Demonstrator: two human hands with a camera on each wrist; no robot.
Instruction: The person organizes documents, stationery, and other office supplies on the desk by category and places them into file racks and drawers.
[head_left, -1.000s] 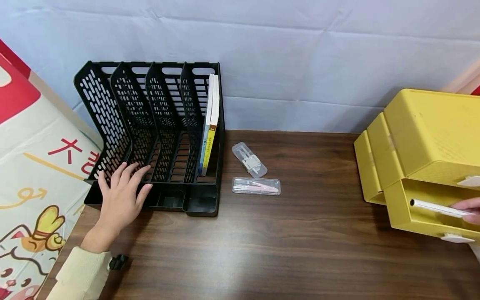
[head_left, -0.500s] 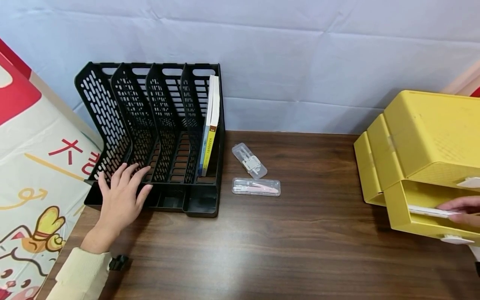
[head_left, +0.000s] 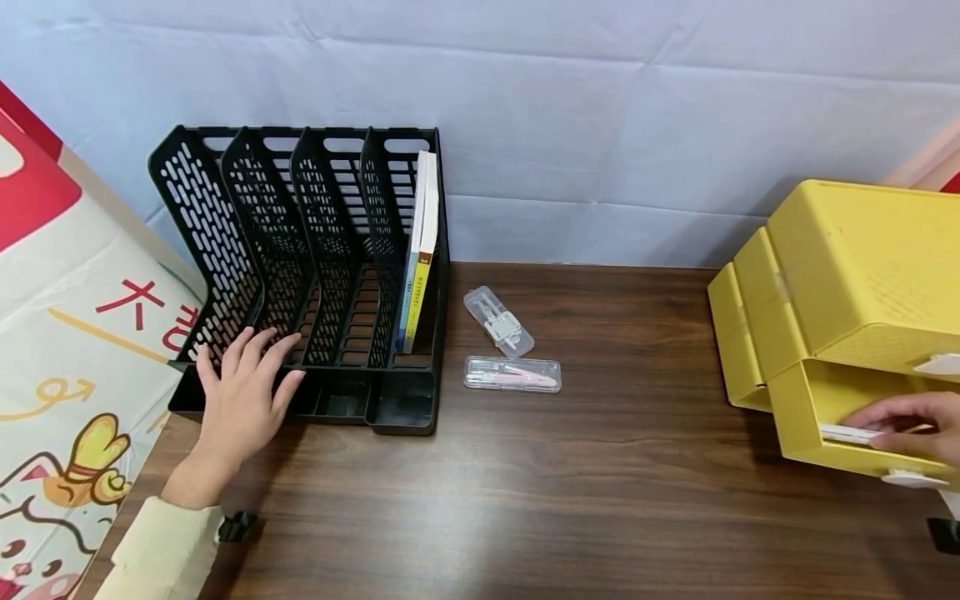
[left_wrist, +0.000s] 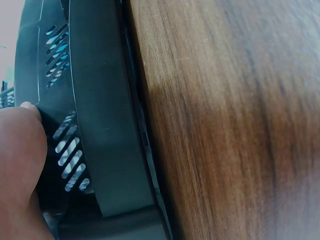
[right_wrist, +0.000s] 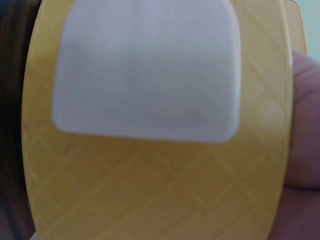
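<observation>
My right hand [head_left: 911,423] reaches into the pulled-out drawer [head_left: 847,457] of a yellow drawer unit [head_left: 877,258]. Finger and thumb pinch a slim white pen [head_left: 846,433], low inside behind the drawer front; its other end is hidden by the hand. In the right wrist view, the white drawer handle [right_wrist: 147,75] fills the upper part, with part of the hand at the right edge. My left hand [head_left: 243,400] rests with spread fingers on the front of a black file organizer [head_left: 337,250]; the left wrist view shows its front wall [left_wrist: 107,120] beside the thumb.
Two books [head_left: 418,275] stand in the organizer's rightmost slot. On the brown wooden table [head_left: 600,500], between organizer and drawers, lie a clear case [head_left: 498,321] and another clear case with a pink compass [head_left: 513,374]. A pale cloth [head_left: 570,125] hangs behind.
My right hand has moved left and farther into the drawer, lowering the pen behind the drawer front. My left hand has stayed in place on the organizer.
</observation>
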